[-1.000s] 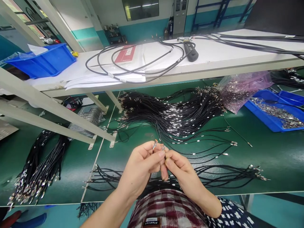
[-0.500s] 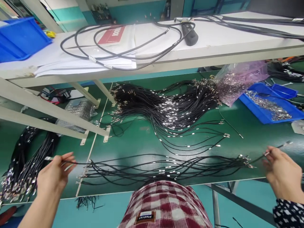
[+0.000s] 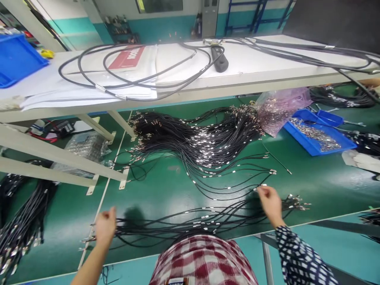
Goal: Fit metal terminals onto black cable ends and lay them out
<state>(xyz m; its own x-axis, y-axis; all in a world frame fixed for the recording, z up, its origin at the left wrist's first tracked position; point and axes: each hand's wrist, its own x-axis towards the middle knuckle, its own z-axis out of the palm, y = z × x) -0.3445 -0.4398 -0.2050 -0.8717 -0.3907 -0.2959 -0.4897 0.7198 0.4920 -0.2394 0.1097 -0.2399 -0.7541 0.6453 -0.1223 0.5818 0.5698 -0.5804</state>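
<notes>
One cable [image 3: 255,189] seems pinched by the right hand [image 3: 270,202], left hand [image 3: 105,228] near others [image 3: 166,228].

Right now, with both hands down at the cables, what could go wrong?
The right hand is at the ends of several loose cables, so it might drag a neighbour along. The near bundle lies close to the checked clothing, which could snag it.

Large white lettering on red printed panel [image 3: 127,58] on white shelf [image 3: 184,59], too blurred to read surely. Brown-edged label [image 3: 176,281] on red-and-white checked garment [image 3: 204,259], cut off, unreadable.
</notes>
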